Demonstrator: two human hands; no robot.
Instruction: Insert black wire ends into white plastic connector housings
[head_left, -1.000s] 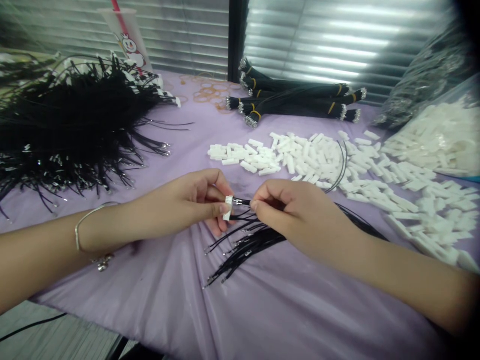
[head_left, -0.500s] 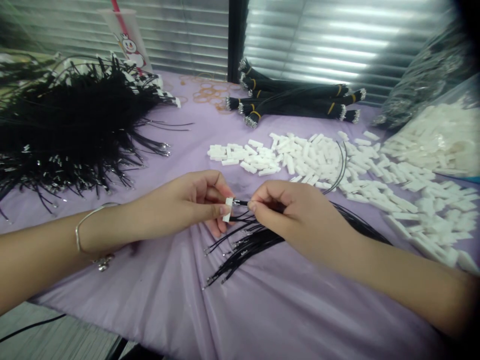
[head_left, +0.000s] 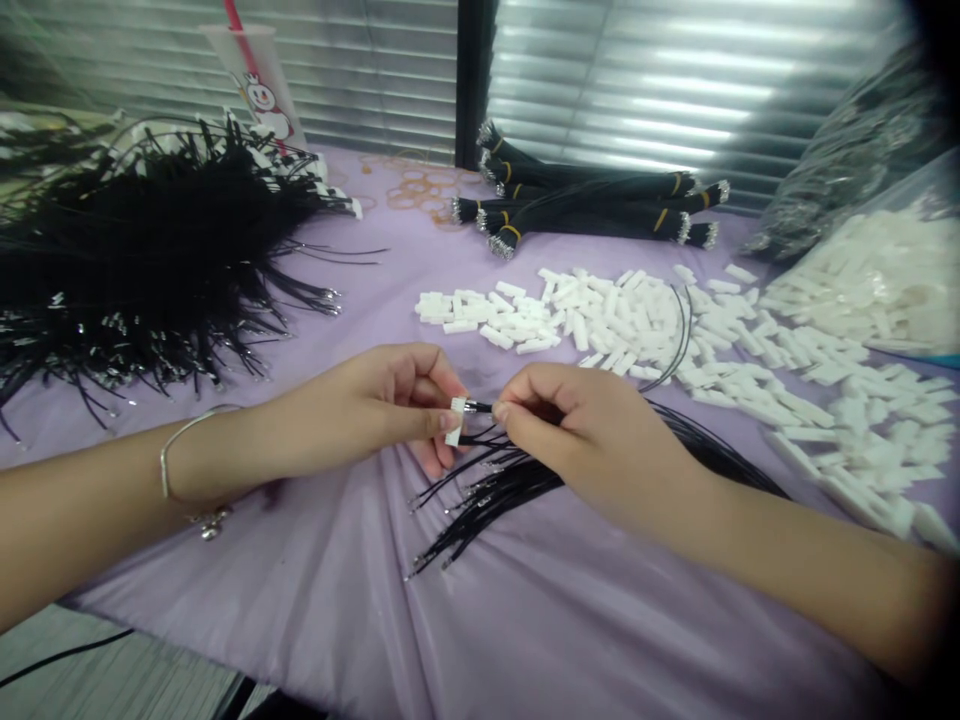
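My left hand [head_left: 382,405] pinches a small white plastic connector [head_left: 455,420] between thumb and fingers. My right hand [head_left: 585,430] is closed on a thin black wire [head_left: 480,407], whose metal tip sits at the connector's top slot. Another black wire leaves the connector lower down. Under my right hand lies a loose bunch of black wires [head_left: 480,495] with metal tips, fanned out on the purple cloth [head_left: 337,590]. A bracelet circles my left wrist.
A big heap of black wires [head_left: 142,250] fills the left. White connectors [head_left: 615,315] are scattered at centre right, with bags of more at far right [head_left: 870,275]. Banded wire bundles [head_left: 592,205], rubber bands [head_left: 416,185] and a plastic cup [head_left: 259,85] stand at the back.
Both hands stay together at the connector; the right hand has edged slightly left toward it. The view has shifted a little.
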